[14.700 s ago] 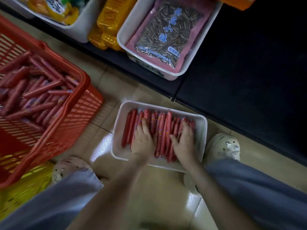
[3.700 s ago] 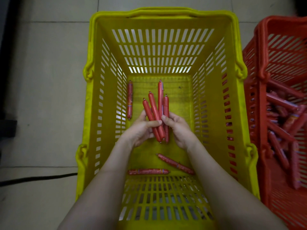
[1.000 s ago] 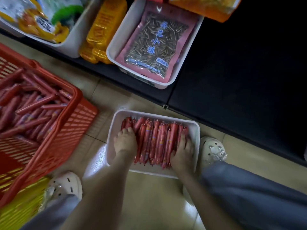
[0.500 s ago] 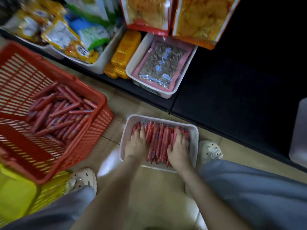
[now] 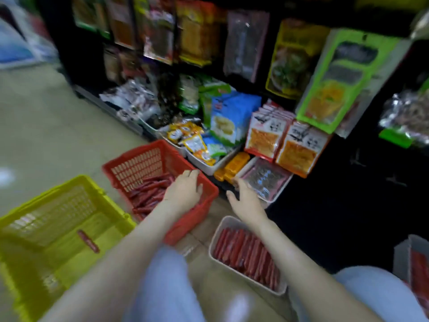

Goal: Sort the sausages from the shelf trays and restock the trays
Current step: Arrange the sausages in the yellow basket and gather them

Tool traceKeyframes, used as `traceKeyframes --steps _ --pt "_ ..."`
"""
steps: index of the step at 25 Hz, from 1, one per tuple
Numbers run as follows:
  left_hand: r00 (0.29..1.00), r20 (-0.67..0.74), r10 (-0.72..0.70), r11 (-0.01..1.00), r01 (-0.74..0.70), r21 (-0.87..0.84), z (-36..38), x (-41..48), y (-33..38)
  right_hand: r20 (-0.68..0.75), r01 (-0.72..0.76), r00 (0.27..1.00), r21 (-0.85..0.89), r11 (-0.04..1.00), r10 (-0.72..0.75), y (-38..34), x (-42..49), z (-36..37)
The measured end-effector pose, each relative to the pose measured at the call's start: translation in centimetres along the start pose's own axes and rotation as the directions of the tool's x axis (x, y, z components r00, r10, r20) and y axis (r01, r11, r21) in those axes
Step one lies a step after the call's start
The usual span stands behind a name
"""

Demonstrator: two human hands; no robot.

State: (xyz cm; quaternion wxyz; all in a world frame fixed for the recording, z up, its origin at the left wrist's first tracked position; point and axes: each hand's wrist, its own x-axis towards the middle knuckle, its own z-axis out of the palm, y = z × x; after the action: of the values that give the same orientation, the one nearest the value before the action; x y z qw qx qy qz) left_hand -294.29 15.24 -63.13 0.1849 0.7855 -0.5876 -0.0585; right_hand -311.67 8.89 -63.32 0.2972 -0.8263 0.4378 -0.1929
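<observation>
Left hand [image 5: 185, 190]: grip apart, fingers relaxed over red basket [image 5: 137, 166] rim; right hand [image 5: 247, 199]: grip apart, fingers spread; sausages [image 5: 246, 252] fill white tray [image 5: 210, 248] on floor beneath right forearm; more lie in red basket.

White tray [image 5: 211, 242] on floor, full of red sausages [image 5: 246, 254] lying side by side. Loose sausage pile [image 5: 148, 194] in red basket [image 5: 137, 166]. 1 sausage [image 5: 88, 241] in yellow basket [image 5: 46, 219]. 2nd tray [image 5: 402, 256] at R edge.
</observation>
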Motion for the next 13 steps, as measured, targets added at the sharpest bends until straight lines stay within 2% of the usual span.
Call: traceKeyframes --steps 2,5,10,13 --pt "0.99 -0.106 -0.089 0.996 0.088 -0.017 -4.5 -4.1 -5.3 0.048 0.135 0.99 -0.04 0.99 -0.133 -5.8 0.0 1.8" --pt "0.945 -0.153 -0.287 0.957 0.289 -0.015 -7.4 -10.6 -12.7 0.155 0.275 0.953 -0.077 0.958 -0.261 -11.8 0.1 6.1" --pt "0.776 -0.024 -0.63 0.777 0.629 -0.03 -4.4 -19.1 -22.4 0.333 0.449 0.858 -0.116 0.886 -0.391 -15.9 0.4 15.1" --pt "0.683 0.049 -0.728 0.681 0.73 -0.055 -0.8 -21.1 -26.2 0.472 0.653 0.714 -0.185 0.734 -0.517 -16.3 1.8 21.2"
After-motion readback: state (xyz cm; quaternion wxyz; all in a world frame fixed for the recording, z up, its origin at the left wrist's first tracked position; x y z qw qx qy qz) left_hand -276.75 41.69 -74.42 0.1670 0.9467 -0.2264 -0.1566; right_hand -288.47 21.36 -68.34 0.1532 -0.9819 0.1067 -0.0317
